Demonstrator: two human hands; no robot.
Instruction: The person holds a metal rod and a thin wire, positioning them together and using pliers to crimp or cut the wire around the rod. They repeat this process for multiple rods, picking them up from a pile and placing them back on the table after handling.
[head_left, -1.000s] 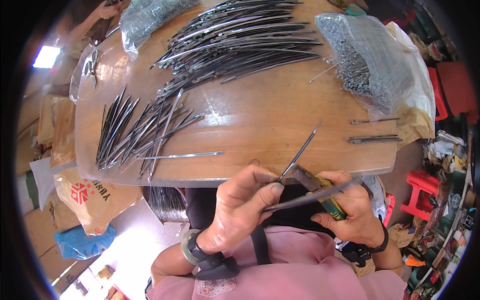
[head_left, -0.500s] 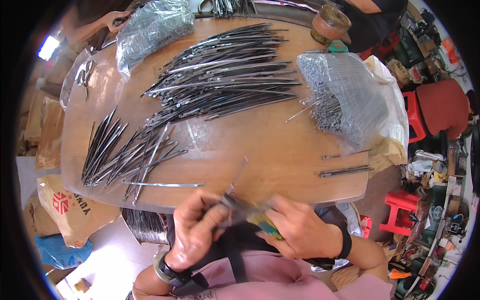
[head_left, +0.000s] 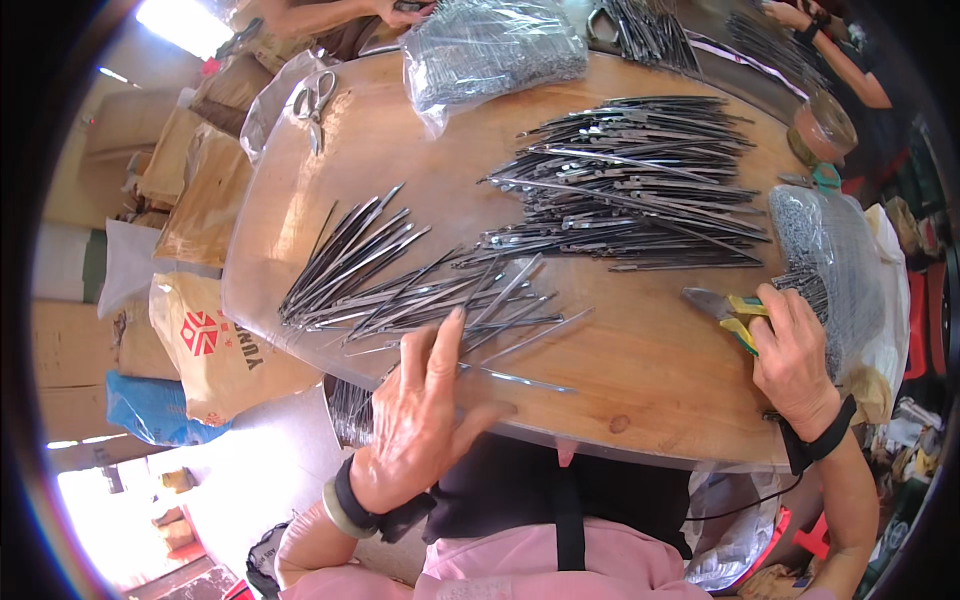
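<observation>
Fingers [head_left: 443, 352] of your left hand [head_left: 412, 432] are pointing forward, thumb wide, loose metal strips [head_left: 410, 303] are lying near them on the wooden table [head_left: 660, 370], your right hand [head_left: 797, 358] is gripping yellow-handled pliers [head_left: 722, 310].

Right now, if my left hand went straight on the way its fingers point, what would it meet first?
Your left hand would probably meet the smaller heap of dark strips first, just ahead on the tabletop; its height over them is hard to judge.
</observation>
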